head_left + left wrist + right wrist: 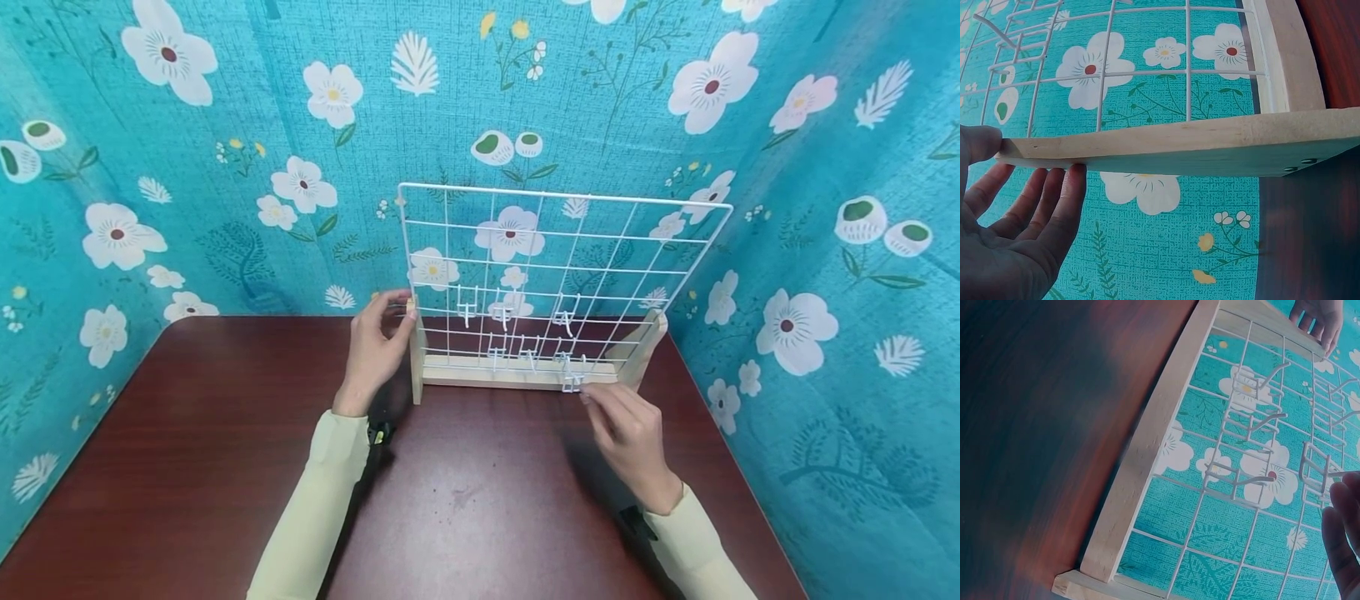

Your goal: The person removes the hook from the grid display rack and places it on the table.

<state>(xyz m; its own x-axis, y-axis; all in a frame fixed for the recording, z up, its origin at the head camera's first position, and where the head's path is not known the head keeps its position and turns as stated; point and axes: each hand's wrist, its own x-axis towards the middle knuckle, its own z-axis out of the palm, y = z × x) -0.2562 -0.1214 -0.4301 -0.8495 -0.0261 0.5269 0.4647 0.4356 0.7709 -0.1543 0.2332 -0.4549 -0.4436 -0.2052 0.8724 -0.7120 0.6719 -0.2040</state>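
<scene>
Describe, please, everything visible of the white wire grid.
The white grid looks like coated metal: thin crossing wires inside a rectangular frame with rounded upper corners. It stands upright in a pale wooden stand. Several white hooks hang on its lower half; the right grip pinches another hook at its front. The left grip holds the stand's side.

The head camera looked forward and down over the table [450,517], taking in the whole rack [566,267] from farthest off. The left wrist camera, turned sideways, faced one side panel [1147,140] close up. The right wrist camera, also tilted, looked near across the rack; both wrist views shared the left hand [1016,234].
</scene>
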